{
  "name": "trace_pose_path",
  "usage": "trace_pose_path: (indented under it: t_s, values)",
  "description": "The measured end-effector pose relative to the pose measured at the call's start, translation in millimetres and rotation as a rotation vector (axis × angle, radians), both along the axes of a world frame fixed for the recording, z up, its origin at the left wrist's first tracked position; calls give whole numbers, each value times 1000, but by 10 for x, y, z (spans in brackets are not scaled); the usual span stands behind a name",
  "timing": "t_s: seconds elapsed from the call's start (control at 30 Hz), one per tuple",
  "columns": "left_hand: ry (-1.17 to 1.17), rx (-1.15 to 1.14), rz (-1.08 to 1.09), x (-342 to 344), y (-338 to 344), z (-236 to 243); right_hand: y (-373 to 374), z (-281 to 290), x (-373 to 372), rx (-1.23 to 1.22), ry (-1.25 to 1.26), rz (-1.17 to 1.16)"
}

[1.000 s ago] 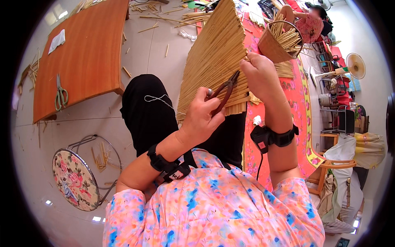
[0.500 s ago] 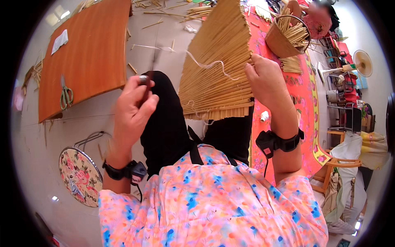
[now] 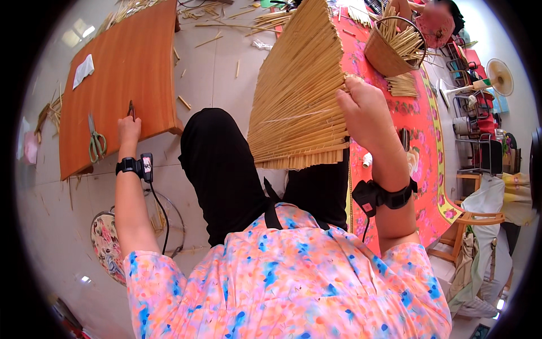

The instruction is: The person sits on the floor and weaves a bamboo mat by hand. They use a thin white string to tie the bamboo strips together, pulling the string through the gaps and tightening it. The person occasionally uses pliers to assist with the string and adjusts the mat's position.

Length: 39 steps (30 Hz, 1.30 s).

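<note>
Desk (image 3: 127, 62): left of mat (image 3: 299, 96)
Basket (image 3: 385, 55): right of mat, holding sticks (image 3: 402, 40)
My left fingers (image 3: 126, 122): around pliers (image 3: 131, 107)
My right fingers (image 3: 355, 86): pinching mat

One stick panel (image 3: 299, 96), one pair of pliers (image 3: 131, 107) — one basket (image 3: 381, 55), one floral stool (image 3: 105, 243).

Bright indoor light, with white glare spots on the pale floor (image 3: 226, 93); fisheye edges bend into black — the upper right washed out, possibly overexposed.
</note>
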State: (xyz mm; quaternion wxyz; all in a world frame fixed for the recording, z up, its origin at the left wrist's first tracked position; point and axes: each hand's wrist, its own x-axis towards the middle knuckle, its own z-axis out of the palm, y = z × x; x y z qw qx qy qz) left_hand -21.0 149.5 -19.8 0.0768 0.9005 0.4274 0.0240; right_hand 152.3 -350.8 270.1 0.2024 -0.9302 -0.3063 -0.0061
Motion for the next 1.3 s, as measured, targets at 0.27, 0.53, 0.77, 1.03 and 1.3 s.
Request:
trace_pose_path:
  t_s: [0.27,0.53,0.77,1.03,1.3]
  values:
    - [-557,80,-512,697,-1097,887,56,26,-120,-44,-29,9]
    - [-901,-870,-865,741,-3535,2158,69,33,-177,-26,-12,-1]
    - [-953,-676,-822,849,-3694,2040,63,-15,-218,-71,-127,66]
    - [-654,-1544,-692,861,-3430,2130,79,-15,-251,-48,-107,110]
    - [-751,-1110,-840,735,-3258,2126,43,-50,-258,-76,-155,153]
